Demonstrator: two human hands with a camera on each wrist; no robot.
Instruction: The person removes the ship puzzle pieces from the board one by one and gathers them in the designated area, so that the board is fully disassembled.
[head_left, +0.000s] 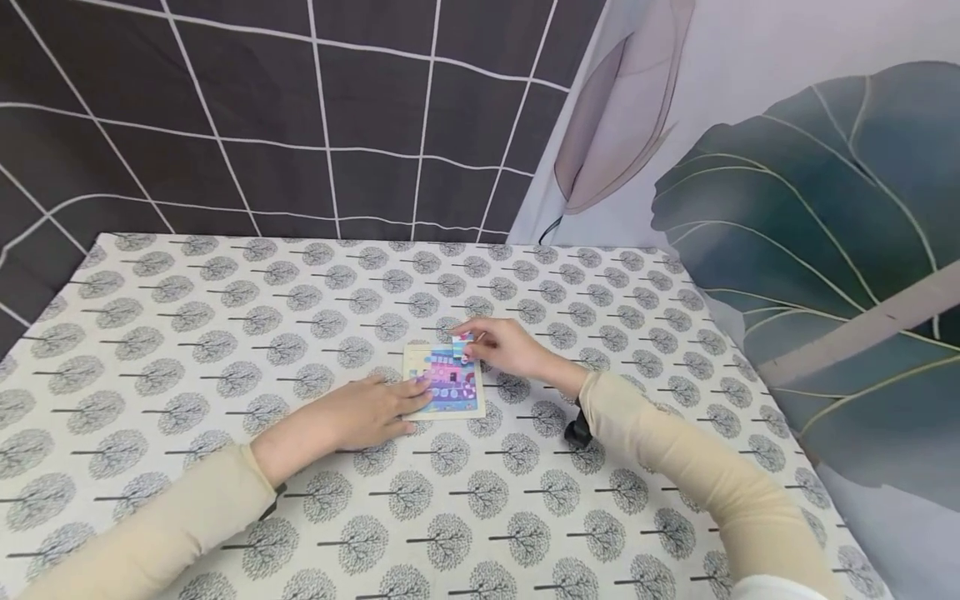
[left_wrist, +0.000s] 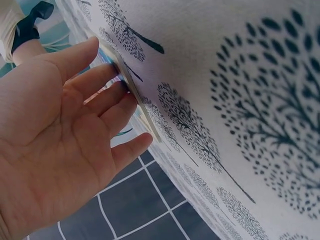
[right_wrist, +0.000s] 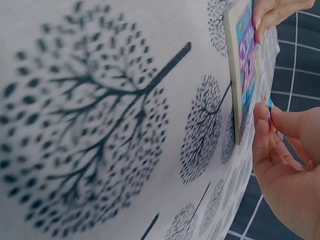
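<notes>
A small flat jigsaw puzzle point(head_left: 457, 394) with a pale border and a blue, pink and purple picture lies on the table. Its upper left part point(head_left: 416, 360) shows bare cream backing. My left hand point(head_left: 375, 414) rests its fairly straight fingers on the puzzle's left side; in the left wrist view those fingers point(left_wrist: 107, 110) hide much of it. Over the upper right corner, my right hand point(head_left: 512, 346) pinches a colourful puzzle piece point(head_left: 461, 343) between thumb and fingers. The right wrist view shows the puzzle's thick edge point(right_wrist: 234, 85) beside that hand, with the piece mostly hidden.
A pale cloth with dark tree prints point(head_left: 247, 367) covers the table. Behind it hangs a dark curtain with a white grid point(head_left: 375, 108). A leaf-patterned curtain point(head_left: 810, 208) hangs at the right. A black strap point(head_left: 577, 432) is on my right wrist.
</notes>
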